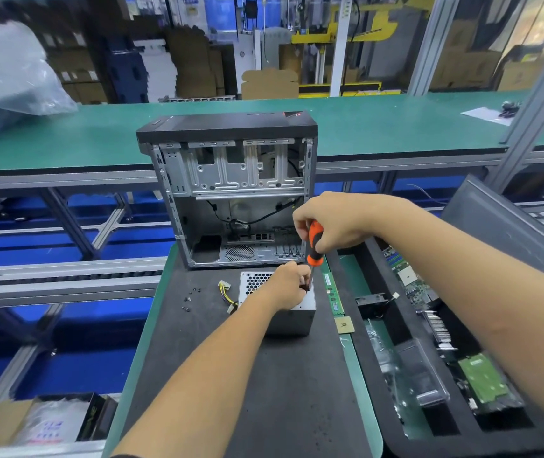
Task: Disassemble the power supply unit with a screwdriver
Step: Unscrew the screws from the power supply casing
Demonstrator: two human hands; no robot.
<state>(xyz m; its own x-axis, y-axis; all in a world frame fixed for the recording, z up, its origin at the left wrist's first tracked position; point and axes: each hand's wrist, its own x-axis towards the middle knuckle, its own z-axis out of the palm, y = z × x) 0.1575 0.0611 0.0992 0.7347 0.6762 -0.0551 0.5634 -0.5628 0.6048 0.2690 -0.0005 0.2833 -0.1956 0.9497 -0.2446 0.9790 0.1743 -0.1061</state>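
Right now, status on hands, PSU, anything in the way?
Right hand grips screwdriver, upright, tip at PSU top. Left hand pinches the shaft low down. Loose screws left of PSU, clear.

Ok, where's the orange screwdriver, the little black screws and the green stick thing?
screwdriver (315, 241), head view, on its orange handle.
black screws (188, 299), head view, on one of the loose screws.
memory stick (333, 294), head view, on the middle of its green board.

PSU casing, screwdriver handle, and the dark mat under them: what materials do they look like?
Power supply unit: likely bare sheet steel, dull grey, with punched honeycomb vent holes on top.
Screwdriver: handle looks like moulded plastic or rubber, glossy orange with black bands; shaft is dark metal.
Mat: matte black, seemingly rubber or foam, faintly speckled, laid over the green bench top.
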